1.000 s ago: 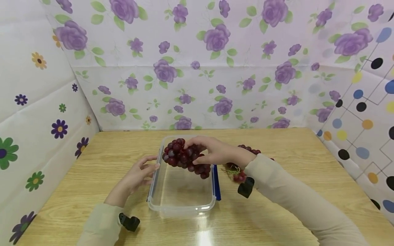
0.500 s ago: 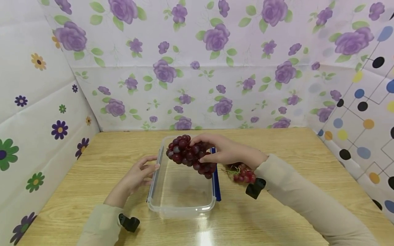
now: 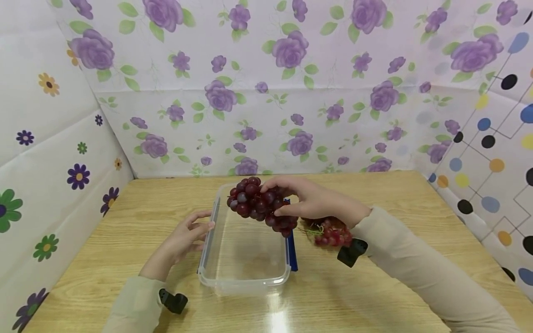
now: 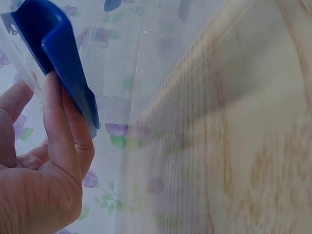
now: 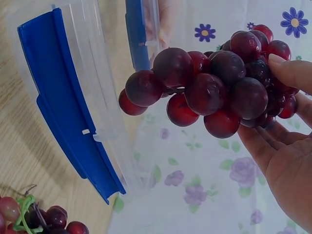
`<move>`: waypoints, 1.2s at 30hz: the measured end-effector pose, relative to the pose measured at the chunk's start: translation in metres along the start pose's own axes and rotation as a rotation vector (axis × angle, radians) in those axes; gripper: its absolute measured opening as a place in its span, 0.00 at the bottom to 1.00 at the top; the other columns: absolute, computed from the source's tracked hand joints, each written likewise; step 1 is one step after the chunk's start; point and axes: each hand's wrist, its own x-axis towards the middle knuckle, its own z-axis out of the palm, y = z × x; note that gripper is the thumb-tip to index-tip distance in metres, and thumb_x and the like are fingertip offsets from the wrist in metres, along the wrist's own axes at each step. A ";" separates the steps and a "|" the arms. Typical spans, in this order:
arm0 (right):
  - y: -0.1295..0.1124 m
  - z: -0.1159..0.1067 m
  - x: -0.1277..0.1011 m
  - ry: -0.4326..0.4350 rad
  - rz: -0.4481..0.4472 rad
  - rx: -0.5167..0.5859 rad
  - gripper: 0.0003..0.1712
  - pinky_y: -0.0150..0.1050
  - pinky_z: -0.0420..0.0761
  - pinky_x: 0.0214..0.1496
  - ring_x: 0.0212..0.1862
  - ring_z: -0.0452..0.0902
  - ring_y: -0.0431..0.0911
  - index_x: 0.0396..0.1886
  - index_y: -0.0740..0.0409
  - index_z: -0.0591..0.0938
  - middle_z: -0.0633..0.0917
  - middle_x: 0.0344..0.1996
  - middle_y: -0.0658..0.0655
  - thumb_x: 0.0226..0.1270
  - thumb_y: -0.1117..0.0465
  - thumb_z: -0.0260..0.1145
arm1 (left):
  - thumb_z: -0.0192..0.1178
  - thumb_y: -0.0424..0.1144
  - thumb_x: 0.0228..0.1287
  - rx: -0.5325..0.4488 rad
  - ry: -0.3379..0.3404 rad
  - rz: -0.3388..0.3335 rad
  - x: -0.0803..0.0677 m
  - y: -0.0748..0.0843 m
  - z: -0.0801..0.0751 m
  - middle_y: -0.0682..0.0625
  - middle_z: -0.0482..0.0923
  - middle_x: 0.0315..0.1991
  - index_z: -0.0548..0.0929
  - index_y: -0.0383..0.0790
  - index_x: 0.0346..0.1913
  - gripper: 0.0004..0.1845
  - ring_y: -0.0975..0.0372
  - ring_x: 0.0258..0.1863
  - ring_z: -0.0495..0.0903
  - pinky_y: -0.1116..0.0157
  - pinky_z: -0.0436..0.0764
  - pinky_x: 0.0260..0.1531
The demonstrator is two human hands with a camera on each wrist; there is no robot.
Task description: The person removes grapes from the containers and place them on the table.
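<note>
A light wooden table [image 3: 374, 286] stands in a little corner with flowery paper walls [image 3: 266, 92] all around. In the middle of the table sits a clear plastic box with blue clips on its sides [image 3: 243, 273]. The right hand [image 3: 310, 201] holds a big bunch of dark red grapes [image 3: 260, 206] up in the air, over the far right part of the box, with the fingers and thumb curled around the back of the bunch. In the right wrist view the grapes [image 5: 214, 83] hang free beside the blue clip [image 5: 73, 126], not touching it. The left hand [image 3: 187, 233] rests against the left side of the box, and its fingers [image 4: 63, 122] press on the blue clip [image 4: 63, 63] there, fairly straight and not wrapped around it. A second, smaller bunch of red grapes with a green stem [image 3: 329, 231] lies on the table just to the right of the box (the sleeve hides part of it). What could go wrong, I think: the big bunch is held only from one side, so a few grapes could snap off the stem and roll away. It could also bump the box's right rim, and the light box could slide if the left hand lets go.
</note>
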 end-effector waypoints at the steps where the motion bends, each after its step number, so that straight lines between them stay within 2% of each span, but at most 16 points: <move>1: 0.000 -0.001 -0.001 0.003 0.000 0.000 0.24 0.41 0.75 0.58 0.56 0.74 0.47 0.59 0.60 0.72 0.75 0.60 0.58 0.62 0.69 0.65 | 0.54 0.47 0.70 -0.005 -0.002 0.000 0.000 0.000 0.000 0.34 0.70 0.56 0.58 0.40 0.71 0.32 0.61 0.39 0.78 0.67 0.81 0.35; 24: 0.008 -0.014 -0.032 0.058 -0.042 -0.012 0.24 0.42 0.77 0.56 0.57 0.74 0.48 0.58 0.61 0.73 0.75 0.58 0.59 0.63 0.68 0.66 | 0.53 0.48 0.71 -0.002 -0.037 0.010 -0.001 0.000 -0.002 0.37 0.71 0.56 0.56 0.40 0.72 0.33 0.62 0.39 0.78 0.68 0.81 0.35; 30: 0.008 -0.014 -0.039 0.052 -0.022 0.033 0.25 0.43 0.76 0.57 0.58 0.72 0.49 0.59 0.61 0.72 0.74 0.59 0.59 0.62 0.69 0.66 | 0.53 0.48 0.71 0.000 -0.039 0.008 -0.002 0.001 -0.003 0.36 0.70 0.57 0.55 0.40 0.72 0.33 0.62 0.40 0.77 0.67 0.81 0.36; 36: 0.007 -0.016 -0.049 0.037 0.001 0.031 0.26 0.40 0.73 0.61 0.60 0.70 0.46 0.59 0.58 0.72 0.74 0.59 0.55 0.61 0.68 0.66 | 0.53 0.47 0.71 0.001 -0.046 0.010 -0.001 0.001 -0.003 0.37 0.70 0.56 0.55 0.40 0.72 0.33 0.62 0.40 0.77 0.68 0.81 0.35</move>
